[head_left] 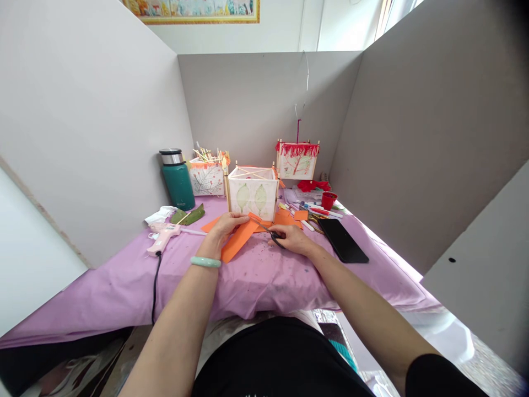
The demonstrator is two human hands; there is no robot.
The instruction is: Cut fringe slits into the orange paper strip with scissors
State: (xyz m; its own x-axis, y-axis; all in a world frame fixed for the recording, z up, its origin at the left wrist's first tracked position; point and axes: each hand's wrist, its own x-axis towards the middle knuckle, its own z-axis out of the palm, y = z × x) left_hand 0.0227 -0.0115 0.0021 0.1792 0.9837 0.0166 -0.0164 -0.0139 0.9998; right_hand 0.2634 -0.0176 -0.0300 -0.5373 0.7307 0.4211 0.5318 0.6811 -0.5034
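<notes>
My left hand (229,226), closed, pinches a strip of orange paper (238,241) near its top end. In my right hand (290,239) is a pair of scissors (278,237), its blades pointing left and meeting the paper's upper edge. Right behind my hands stands a white lantern (253,199) with wooden corner sticks and two green leaf shapes on its front. More orange paper pieces (288,218) lie between the lantern and my right hand. Whether the blades are parted cannot be made out.
A pink glue gun (162,238) with a black cord and a green bottle (178,182) stand left. Behind are a stick-filled box (207,179) and a hanging red-fringed lantern (298,162). A black phone (343,240), markers (326,212) and a red cup (328,200) lie right. Grey panels enclose the purple-clothed table (264,281).
</notes>
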